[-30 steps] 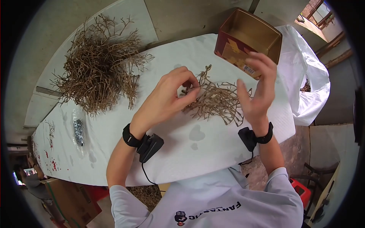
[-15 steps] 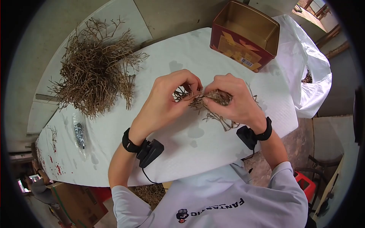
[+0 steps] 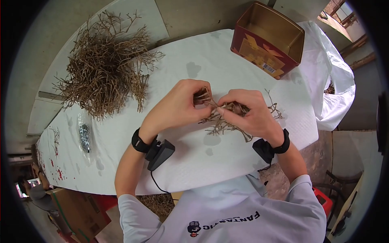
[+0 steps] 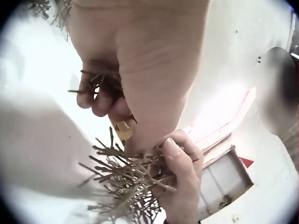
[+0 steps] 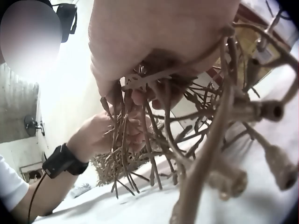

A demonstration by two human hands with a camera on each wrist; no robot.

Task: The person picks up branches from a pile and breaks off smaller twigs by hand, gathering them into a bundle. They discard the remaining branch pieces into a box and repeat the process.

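Both hands meet over the middle of the white-covered table (image 3: 178, 174). My left hand (image 3: 172, 107) has its fingers curled round a few dry, branching brown twigs (image 3: 204, 96); their ends poke out under the palm in the left wrist view. Close on its right, my right hand (image 3: 255, 111) grips a looser bunch of the same twigs (image 3: 219, 126) between thumb and fingers. That bunch hangs below the fingertips and spreads to the right past the hand. Thumb and fingertips of the two hands nearly meet at the twigs between them.
A large heap of twigs (image 3: 105, 65) lies at the back left, with a clear plastic packet (image 3: 84, 137) in front of it. An open red and gold tin (image 3: 263, 50) stands at the back right, beside a white plastic bag (image 3: 328, 77). A cardboard box (image 3: 81, 212) sits at lower left.
The right hand, raised and spread near the tin a second ago, has come down left and gripped the bunch. The left hand has stayed near its place, holding twigs.
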